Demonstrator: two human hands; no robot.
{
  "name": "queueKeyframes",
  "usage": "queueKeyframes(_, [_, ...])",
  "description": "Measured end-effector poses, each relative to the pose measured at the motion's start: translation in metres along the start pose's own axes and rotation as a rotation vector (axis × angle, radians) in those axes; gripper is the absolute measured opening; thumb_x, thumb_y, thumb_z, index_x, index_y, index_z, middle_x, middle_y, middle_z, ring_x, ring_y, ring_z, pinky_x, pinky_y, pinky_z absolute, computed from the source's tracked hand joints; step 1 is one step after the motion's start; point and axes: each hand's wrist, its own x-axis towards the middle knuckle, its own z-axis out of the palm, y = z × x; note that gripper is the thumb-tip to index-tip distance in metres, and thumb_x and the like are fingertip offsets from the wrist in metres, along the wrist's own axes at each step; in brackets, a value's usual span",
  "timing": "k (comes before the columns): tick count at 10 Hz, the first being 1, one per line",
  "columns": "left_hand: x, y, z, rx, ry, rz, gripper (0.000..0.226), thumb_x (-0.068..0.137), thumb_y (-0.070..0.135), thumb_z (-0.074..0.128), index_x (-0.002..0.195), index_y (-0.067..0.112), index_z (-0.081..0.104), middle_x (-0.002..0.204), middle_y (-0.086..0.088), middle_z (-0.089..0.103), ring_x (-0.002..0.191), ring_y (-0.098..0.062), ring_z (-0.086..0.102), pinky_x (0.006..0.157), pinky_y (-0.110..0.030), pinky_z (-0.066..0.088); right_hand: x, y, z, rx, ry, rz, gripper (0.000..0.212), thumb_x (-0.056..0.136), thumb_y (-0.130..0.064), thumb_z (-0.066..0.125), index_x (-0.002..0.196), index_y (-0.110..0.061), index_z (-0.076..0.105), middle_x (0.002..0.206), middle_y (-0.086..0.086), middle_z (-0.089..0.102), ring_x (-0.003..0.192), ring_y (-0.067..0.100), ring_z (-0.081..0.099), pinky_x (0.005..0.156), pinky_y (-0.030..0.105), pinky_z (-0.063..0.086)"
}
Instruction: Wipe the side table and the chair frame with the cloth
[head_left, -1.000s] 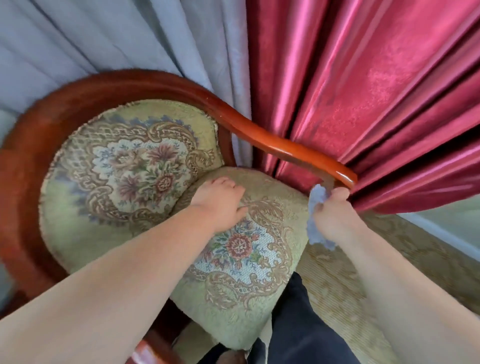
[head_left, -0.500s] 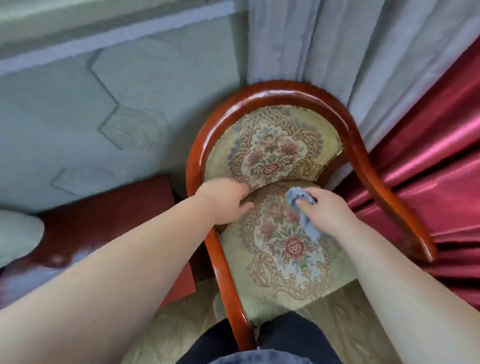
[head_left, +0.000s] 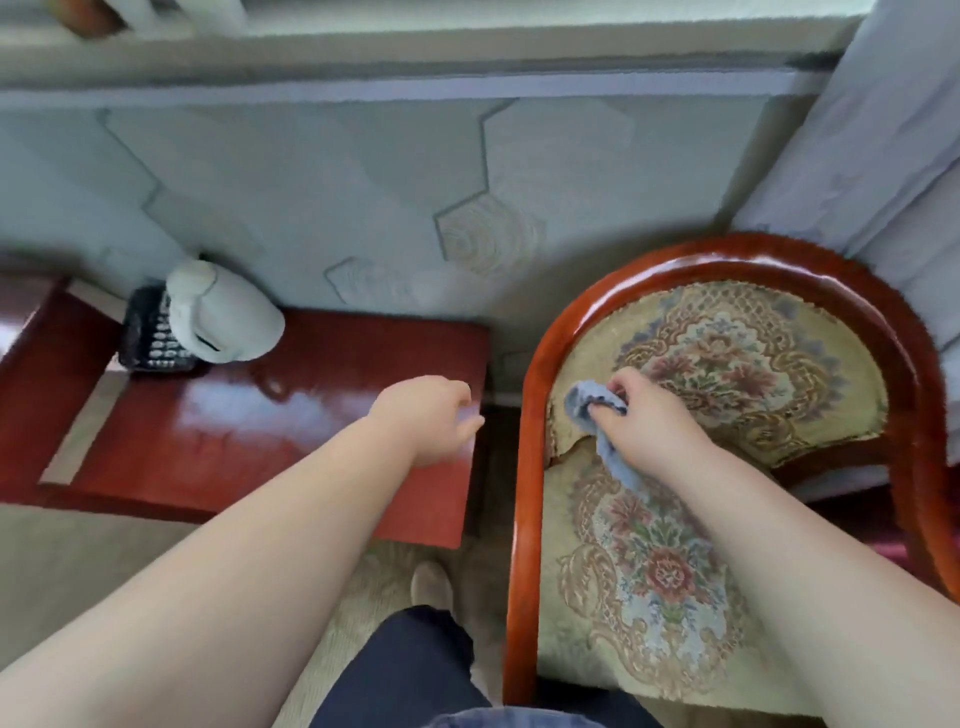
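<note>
Blue cloth (head_left: 592, 410) sat bunched in the right hand (head_left: 652, 423), whose fingers (head_left: 621, 385) curled round it and hid part of it. Its long side ran from the chair back down toward the seat, close to the chair frame (head_left: 525, 467). The left hand (head_left: 426, 415) was above the red counter (head_left: 260, 441), blurry, loosely bent and holding nothing. A white jug (head_left: 223, 317) hid part of a phone (head_left: 148, 338).

Side table (head_left: 311, 415) stands left of the chair frame (head_left: 535, 415).
</note>
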Motion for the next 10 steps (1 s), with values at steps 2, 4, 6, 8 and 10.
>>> queueKeyframes(2, [0.011,-0.053,0.001,-0.072,0.02,-0.052,0.049,0.1,0.063,0.046,0.13,0.028,0.062,0.126,0.002,0.066,0.119,-0.025,0.062,0.097,-0.041,0.053,0.041,-0.071,0.034,0.007,-0.026,-0.127,0.011,0.094,-0.045,0.058,0.092,-0.035,0.055,0.079,-0.006,0.066,0.073,0.017,0.064,0.068,0.044,0.057])
queueKeyframes(4, [0.058,-0.112,0.006,-0.076,-0.043,-0.057,0.056,0.1,0.067,0.047,0.135,0.025,0.059,0.129,-0.002,0.065,0.121,-0.028,0.061,0.097,-0.041,0.051,0.099,-0.12,0.074,0.073,-0.023,-0.109,0.008,0.091,-0.044,0.063,0.087,-0.036,0.064,0.073,-0.011,0.07,0.072,0.005,0.064,0.071,0.036,0.056])
queueKeyframes(6, [0.129,-0.162,0.012,-0.036,-0.095,0.033,0.047,0.1,0.058,0.053,0.133,0.025,0.06,0.125,-0.001,0.064,0.119,-0.027,0.061,0.093,-0.04,0.052,0.163,-0.131,0.117,0.067,-0.119,-0.067,0.011,0.095,-0.032,0.06,0.087,-0.034,0.068,0.06,0.0,0.069,0.052,0.02,0.067,0.05,0.035,0.057])
queueKeyframes(8, [0.198,-0.196,0.008,-0.008,-0.124,0.077,0.047,0.102,0.054,0.052,0.134,0.022,0.059,0.12,-0.002,0.064,0.113,-0.028,0.063,0.092,-0.044,0.054,0.238,-0.136,0.144,-0.066,-0.084,-0.15,0.026,0.089,-0.024,0.057,0.106,-0.035,0.074,0.081,-0.005,0.071,0.071,0.015,0.069,0.069,0.04,0.059])
queueKeyframes(10, [0.23,-0.205,0.007,0.008,-0.103,0.106,0.046,0.103,0.053,0.052,0.135,0.021,0.058,0.124,-0.004,0.063,0.115,-0.028,0.062,0.092,-0.043,0.053,0.276,-0.13,0.177,-0.286,-0.08,-0.301,0.03,0.092,-0.037,0.052,0.113,-0.022,0.068,0.113,0.003,0.068,0.108,0.03,0.062,0.087,0.047,0.053])
